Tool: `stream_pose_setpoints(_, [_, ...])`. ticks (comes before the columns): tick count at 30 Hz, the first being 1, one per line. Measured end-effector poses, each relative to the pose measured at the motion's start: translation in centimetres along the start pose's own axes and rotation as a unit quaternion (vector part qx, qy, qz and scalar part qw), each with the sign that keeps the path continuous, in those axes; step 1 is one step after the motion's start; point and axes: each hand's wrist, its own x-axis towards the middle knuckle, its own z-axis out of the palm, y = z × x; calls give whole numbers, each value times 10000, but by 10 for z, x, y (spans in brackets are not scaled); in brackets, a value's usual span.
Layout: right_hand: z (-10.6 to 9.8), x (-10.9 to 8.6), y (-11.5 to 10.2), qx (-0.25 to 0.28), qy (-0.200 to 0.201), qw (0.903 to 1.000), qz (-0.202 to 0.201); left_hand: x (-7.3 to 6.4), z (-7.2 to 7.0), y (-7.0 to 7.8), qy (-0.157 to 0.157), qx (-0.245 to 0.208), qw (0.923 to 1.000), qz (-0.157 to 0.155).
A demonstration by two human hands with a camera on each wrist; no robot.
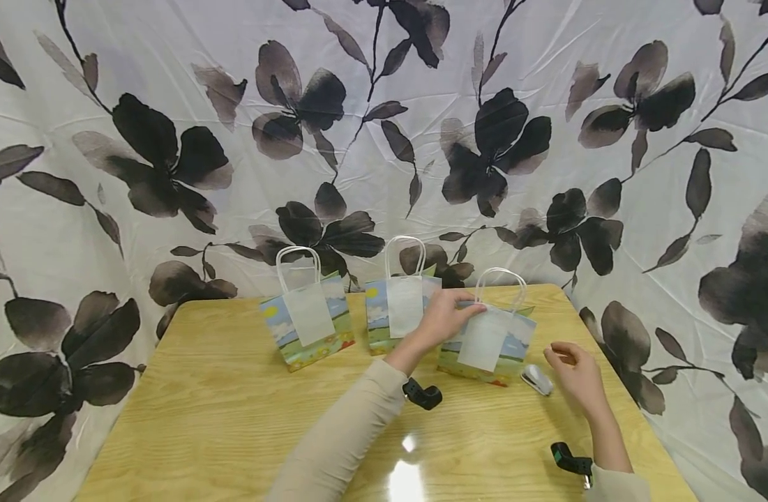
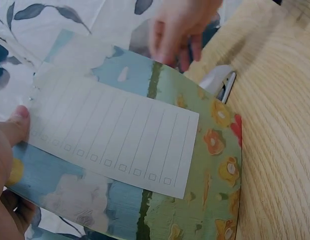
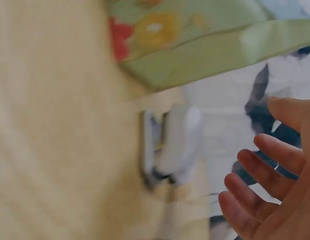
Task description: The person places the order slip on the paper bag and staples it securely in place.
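Note:
My left hand [image 1: 445, 319] pinches the top left edge of the rightmost paper gift bag [image 1: 519, 343], thumb on its front and fingers behind. A white checklist sheet [image 2: 114, 132] lies against that bag's painted front; small metal staples show near its top edge in the left wrist view. My right hand [image 1: 575, 373] is held over the table to the right of the bag, its fingers loosely bent and holding nothing. Beside the bag's lower right corner, a white stapler [image 1: 537, 380] rests on the table, apart from the right hand [image 3: 275, 185].
Two similar gift bags, one at the left [image 1: 277, 317] and one in the middle [image 1: 377, 321], stand on the wooden table [image 1: 233, 432] with white sheets on their fronts. Behind the table hangs a flower-patterned curtain [image 1: 421, 174].

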Motion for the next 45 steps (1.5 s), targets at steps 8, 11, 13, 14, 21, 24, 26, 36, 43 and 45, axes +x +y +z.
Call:
stream_pose_setpoints(8, [18,-16,36,-339,-326,9980,426,-1,7,3,-18,33,10000,-32])
stream_pose_setpoints(11, [22,-19,40,-650,-184,9972,329,-2,8,5,-57,-21,10000,-62])
stream_pose_setpoints(13, [24,-20,41,-855,-75,9960,252,-2,9,6,-71,-48,9999,-73])
stream_pose_setpoints(14, [25,-20,41,-923,-25,9955,220,-2,10,6,-69,-53,9999,-80])
stream_pose_setpoints(21, [28,-20,37,-1049,14,9941,288,-2,11,3,-73,-22,9999,-127])
stream_pose_setpoints(24, [27,-20,34,-793,-13,9961,396,-2,10,2,-54,-81,9999,-127])
stream_pose_setpoints(26, [25,-20,30,-540,-108,9972,502,-1,9,2,-47,-103,9998,-137])
stream_pose_setpoints(36, [12,-33,-4,1892,-1092,9703,1040,-2,9,2,-100,-92,9997,-220])
stream_pose_setpoints(43, [-2,-37,-42,2652,-1235,9554,405,1,5,1,-28,-178,9997,-147])
stream_pose_setpoints(45, [-3,-38,-49,2963,-1154,9478,244,0,4,1,-23,-148,9997,-171])
